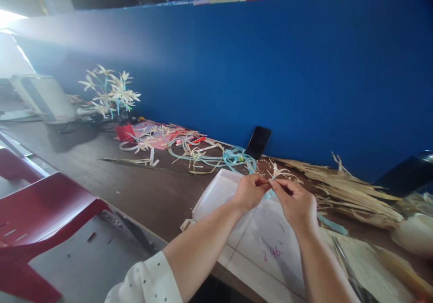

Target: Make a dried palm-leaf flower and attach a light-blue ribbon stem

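Note:
My left hand (251, 192) and my right hand (298, 204) meet fingertip to fingertip above a white box lid (250, 231). Both are closed in a pinch at the base of a small handmade flower. The pale, narrow petals of this flower (280, 172) stick out just beyond my right fingers. A bit of light blue tape (269, 194) shows below the fingertips. My fingers cover the exact spot where flower and tape meet. Pink handwritten digits mark the lid.
Behind my hands, a phone (259, 142) leans on the blue partition (304, 68). Coiled blue ribbon (233, 156) and pale scraps lie to its left, near a potted handmade flower plant (115, 93). Dried leaf strips (352, 190) and scissors (348, 267) are on the right. A red chair (50, 204) stands left.

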{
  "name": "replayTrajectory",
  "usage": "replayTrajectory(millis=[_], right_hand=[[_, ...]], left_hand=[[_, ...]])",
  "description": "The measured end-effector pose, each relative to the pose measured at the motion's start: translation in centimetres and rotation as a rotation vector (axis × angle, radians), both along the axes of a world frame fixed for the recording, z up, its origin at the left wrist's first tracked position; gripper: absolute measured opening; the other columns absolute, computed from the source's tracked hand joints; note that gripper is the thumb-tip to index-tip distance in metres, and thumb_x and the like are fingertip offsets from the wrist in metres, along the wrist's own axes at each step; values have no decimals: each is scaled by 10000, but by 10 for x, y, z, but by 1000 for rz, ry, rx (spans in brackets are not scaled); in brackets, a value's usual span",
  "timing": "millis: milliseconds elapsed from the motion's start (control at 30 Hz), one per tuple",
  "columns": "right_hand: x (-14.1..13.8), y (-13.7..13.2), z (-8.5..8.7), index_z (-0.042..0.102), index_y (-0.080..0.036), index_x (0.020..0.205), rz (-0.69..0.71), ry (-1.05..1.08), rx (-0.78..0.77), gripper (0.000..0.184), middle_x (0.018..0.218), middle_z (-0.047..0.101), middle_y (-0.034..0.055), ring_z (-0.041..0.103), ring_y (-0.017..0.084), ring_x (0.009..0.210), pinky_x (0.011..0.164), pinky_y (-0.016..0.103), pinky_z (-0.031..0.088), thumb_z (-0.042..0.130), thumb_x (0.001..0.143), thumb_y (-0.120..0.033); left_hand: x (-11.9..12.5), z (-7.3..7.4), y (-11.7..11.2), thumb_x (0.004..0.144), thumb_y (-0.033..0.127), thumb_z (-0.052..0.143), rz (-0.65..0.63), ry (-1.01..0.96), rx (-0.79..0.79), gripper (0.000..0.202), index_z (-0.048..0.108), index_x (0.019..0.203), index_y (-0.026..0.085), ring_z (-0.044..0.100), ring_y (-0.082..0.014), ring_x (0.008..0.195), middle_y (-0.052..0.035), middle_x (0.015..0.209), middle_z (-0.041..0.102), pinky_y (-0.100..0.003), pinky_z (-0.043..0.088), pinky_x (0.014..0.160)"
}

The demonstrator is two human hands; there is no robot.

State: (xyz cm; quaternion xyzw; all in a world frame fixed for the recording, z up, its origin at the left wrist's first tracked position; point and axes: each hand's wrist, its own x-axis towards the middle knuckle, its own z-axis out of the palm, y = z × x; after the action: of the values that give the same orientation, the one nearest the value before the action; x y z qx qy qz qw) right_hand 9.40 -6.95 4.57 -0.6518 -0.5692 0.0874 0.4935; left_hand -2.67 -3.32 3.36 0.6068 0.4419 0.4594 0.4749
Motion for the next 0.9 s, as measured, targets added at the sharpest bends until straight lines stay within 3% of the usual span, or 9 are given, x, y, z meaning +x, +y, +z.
replayTrajectory(millis=[167,333,467,667,800,900], right_hand=[[0,-2,1,722,-211,821,-33,10,25,325,795,698,36,618,215,744,690,305,447,648,685,-496],[4,-4,5,726,-196,857,105,194,23,308,872,695,50,620,232,823,719,318,464,652,690,-445],[6,-4,4,724,-198,893,175,264,-14,304,888,686,59,611,208,764,636,297,462,633,715,-427],[6,-1,-3,687,-175,919,244,366,-63,357,751,657,48,492,108,511,470,239,393,629,722,-468],[3,3,-5,630,-155,934,240,429,-46,420,758,651,62,503,110,506,456,231,398,634,711,-511],[-2,5,-4,604,-155,964,204,351,-67,486,725,641,46,544,144,573,503,244,426,705,639,-501]], left_hand=[[0,2,-1,695,306,625,7,-23,9,184,607,653,128,447,-78,565,27,593,537,-209,350,544],[-2,4,1,690,220,620,2,-109,-38,98,619,697,123,485,-77,584,14,630,580,-198,381,571],[-3,2,3,680,221,633,25,-108,-8,99,619,687,124,508,-86,610,6,647,601,-199,397,587],[-3,2,2,704,225,610,48,-70,2,97,635,721,133,546,-103,649,-6,694,637,-204,413,596],[-2,-2,2,708,219,593,31,-50,61,100,637,740,136,559,-108,659,-9,714,644,-213,422,617],[-1,-5,3,705,200,578,48,-23,96,81,626,714,135,553,-109,663,-9,701,630,-214,422,618]])
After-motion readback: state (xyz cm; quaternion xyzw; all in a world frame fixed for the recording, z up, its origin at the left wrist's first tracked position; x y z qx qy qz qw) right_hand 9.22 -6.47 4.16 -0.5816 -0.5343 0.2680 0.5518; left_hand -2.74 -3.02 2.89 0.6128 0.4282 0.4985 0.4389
